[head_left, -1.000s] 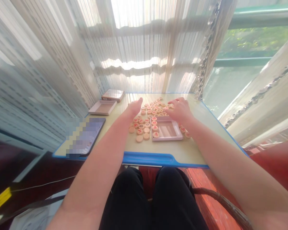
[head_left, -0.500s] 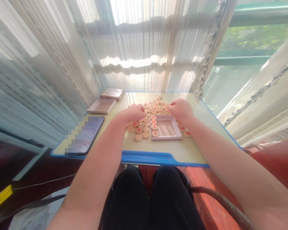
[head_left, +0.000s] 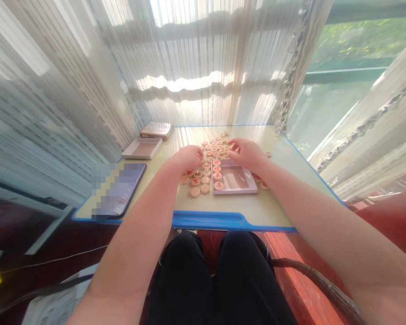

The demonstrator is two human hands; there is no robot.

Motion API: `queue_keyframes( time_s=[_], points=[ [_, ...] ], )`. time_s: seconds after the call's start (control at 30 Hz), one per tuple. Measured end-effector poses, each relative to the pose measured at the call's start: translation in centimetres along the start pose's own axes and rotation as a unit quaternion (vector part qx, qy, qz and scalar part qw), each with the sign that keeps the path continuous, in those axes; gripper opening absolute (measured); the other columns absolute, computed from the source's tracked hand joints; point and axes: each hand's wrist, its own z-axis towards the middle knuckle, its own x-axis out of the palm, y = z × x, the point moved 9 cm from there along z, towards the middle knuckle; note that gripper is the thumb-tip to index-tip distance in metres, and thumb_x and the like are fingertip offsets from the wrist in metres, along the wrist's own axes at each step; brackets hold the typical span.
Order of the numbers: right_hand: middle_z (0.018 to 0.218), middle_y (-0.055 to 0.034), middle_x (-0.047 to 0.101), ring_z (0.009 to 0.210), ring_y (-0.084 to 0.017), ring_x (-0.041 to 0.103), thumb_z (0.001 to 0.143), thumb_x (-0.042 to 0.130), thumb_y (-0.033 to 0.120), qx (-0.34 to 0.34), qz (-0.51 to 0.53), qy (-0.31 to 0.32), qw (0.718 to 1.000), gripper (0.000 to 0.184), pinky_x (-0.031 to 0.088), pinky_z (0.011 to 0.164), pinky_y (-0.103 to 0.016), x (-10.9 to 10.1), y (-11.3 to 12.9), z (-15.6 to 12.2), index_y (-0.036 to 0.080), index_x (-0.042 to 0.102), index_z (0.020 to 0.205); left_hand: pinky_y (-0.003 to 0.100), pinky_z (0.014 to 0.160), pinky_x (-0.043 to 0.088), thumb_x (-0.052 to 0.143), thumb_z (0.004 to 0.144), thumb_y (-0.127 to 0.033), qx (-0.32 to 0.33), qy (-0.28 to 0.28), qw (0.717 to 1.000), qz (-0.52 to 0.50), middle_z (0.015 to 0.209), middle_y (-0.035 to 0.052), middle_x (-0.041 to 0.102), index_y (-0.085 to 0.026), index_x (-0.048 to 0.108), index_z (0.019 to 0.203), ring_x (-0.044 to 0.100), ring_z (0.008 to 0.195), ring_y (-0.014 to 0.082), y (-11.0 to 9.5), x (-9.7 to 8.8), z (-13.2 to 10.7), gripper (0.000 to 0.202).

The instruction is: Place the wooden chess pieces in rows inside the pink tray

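Note:
Round wooden Chinese chess pieces (head_left: 219,147) lie spread on the small table, many with red characters facing up. In their midst stands a shallow open box (head_left: 237,178), with several red-marked pieces (head_left: 217,175) in a column along its left wall. My left hand (head_left: 189,158) is curled at the left edge of the pile, and its fingertips hide whatever they may hold. Beyond the box's far right corner, my right hand (head_left: 247,152) reaches over the pieces, thumb and forefinger apart, with nothing visible between them.
A phone (head_left: 130,189) lies at the table's left side. Behind it are an empty box lid (head_left: 142,149) and a flat box (head_left: 156,130). A blue-edged groove (head_left: 209,220) runs along the front. Curtains (head_left: 196,58) hang behind the table.
My right hand has shifted left over the pile and its fingers have parted. A piece now shows to its right. My left hand stays in nearly the same place.

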Motion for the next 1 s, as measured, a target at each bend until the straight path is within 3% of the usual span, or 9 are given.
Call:
queue_keyframes(
  time_s=[0.1, 0.27, 0.37, 0.43, 0.53, 0.63, 0.77, 1.0],
  points=[
    [0.089, -0.0017, 0.070, 0.077, -0.018, 0.060, 0.076, 0.057, 0.029, -0.011, -0.003, 0.049, 0.999, 0.043, 0.044, 0.069, -0.030, 0.7, 0.7, -0.4, 0.022, 0.062, 0.118, 0.026, 0.061, 0.045, 0.066, 0.065, -0.030, -0.006, -0.049, 0.998, 0.036, 0.102, 0.0085, 0.067, -0.020, 0.069, 0.100, 0.062, 0.082, 0.0216, -0.2, -0.9, -0.1, 0.037],
    [0.096, -0.0032, 0.072, 0.090, -0.019, 0.062, 0.080, 0.049, 0.020, -0.074, -0.034, 0.106, 0.991, 0.026, 0.044, 0.079, -0.029, 1.5, 2.4, -0.7, 0.021, 0.072, 0.093, 0.028, 0.058, 0.041, 0.063, 0.066, -0.028, 0.008, -0.032, 0.998, 0.048, 0.066, 0.0043, 0.064, -0.020, 0.070, 0.072, 0.060, 0.065, 0.0199, -0.7, -0.6, -0.3, 0.012],
    [0.099, -0.0032, 0.072, 0.095, -0.020, 0.061, 0.082, 0.047, 0.019, -0.086, -0.043, 0.108, 0.990, 0.028, 0.043, 0.082, -0.029, 1.6, 2.7, -0.7, 0.021, 0.073, 0.092, 0.030, 0.058, 0.041, 0.061, 0.069, -0.027, 0.009, -0.032, 0.998, 0.059, 0.057, 0.0039, 0.059, -0.020, 0.067, 0.064, 0.058, 0.062, 0.0197, -0.5, -0.4, -0.1, 0.011],
    [0.098, -0.0033, 0.072, 0.094, -0.020, 0.061, 0.082, 0.047, 0.020, -0.086, -0.040, 0.106, 0.990, 0.028, 0.043, 0.081, -0.030, 1.6, 2.6, -0.7, 0.020, 0.072, 0.092, 0.030, 0.062, 0.042, 0.062, 0.070, -0.027, 0.020, -0.048, 0.997, 0.059, 0.061, 0.0044, 0.060, -0.020, 0.068, 0.066, 0.059, 0.065, 0.0201, -0.5, -0.5, 0.1, 0.010],
    [0.094, -0.0038, 0.072, 0.090, -0.019, 0.061, 0.082, 0.047, 0.020, -0.086, -0.035, 0.105, 0.990, 0.027, 0.043, 0.078, -0.029, 1.8, 2.5, -0.7, 0.020, 0.072, 0.090, 0.031, 0.073, 0.046, 0.060, 0.076, -0.029, 0.078, -0.112, 0.990, 0.037, 0.085, 0.0068, 0.065, -0.019, 0.070, 0.081, 0.060, 0.080, 0.0207, -1.5, -1.5, 0.1, 0.014],
    [0.092, -0.0062, 0.070, 0.089, -0.021, 0.060, 0.083, 0.049, 0.029, -0.082, -0.046, 0.043, 0.995, 0.025, 0.042, 0.078, -0.031, 0.9, 2.3, -0.5, 0.019, 0.072, 0.089, 0.032, 0.082, 0.046, 0.056, 0.082, -0.028, 0.163, -0.156, 0.974, -0.012, 0.101, 0.0074, 0.063, -0.021, 0.068, 0.097, 0.058, 0.092, 0.0199, -3.1, -2.2, -0.3, 0.021],
    [0.089, -0.0070, 0.067, 0.089, -0.022, 0.057, 0.086, 0.049, 0.037, -0.077, -0.017, -0.068, 0.995, 0.029, 0.041, 0.082, -0.034, -1.2, 2.2, -0.4, 0.019, 0.072, 0.091, 0.029, 0.084, 0.047, 0.054, 0.083, -0.023, 0.221, -0.129, 0.962, -0.093, 0.104, 0.0047, 0.065, -0.021, 0.065, 0.107, 0.060, 0.091, 0.0163, -4.4, -1.6, -0.5, 0.026],
    [0.069, -0.0030, 0.064, 0.074, -0.017, 0.056, 0.089, 0.044, 0.041, -0.073, 0.024, -0.075, 0.994, 0.037, 0.039, 0.070, -0.029, -2.2, 3.3, -1.1, 0.020, 0.073, 0.080, 0.031, 0.086, 0.048, 0.054, 0.084, -0.021, 0.244, -0.138, 0.949, -0.143, 0.107, 0.0055, 0.066, -0.020, 0.064, 0.110, 0.060, 0.096, 0.0171, -5.4, -1.5, -0.9, 0.028]
  ],
)
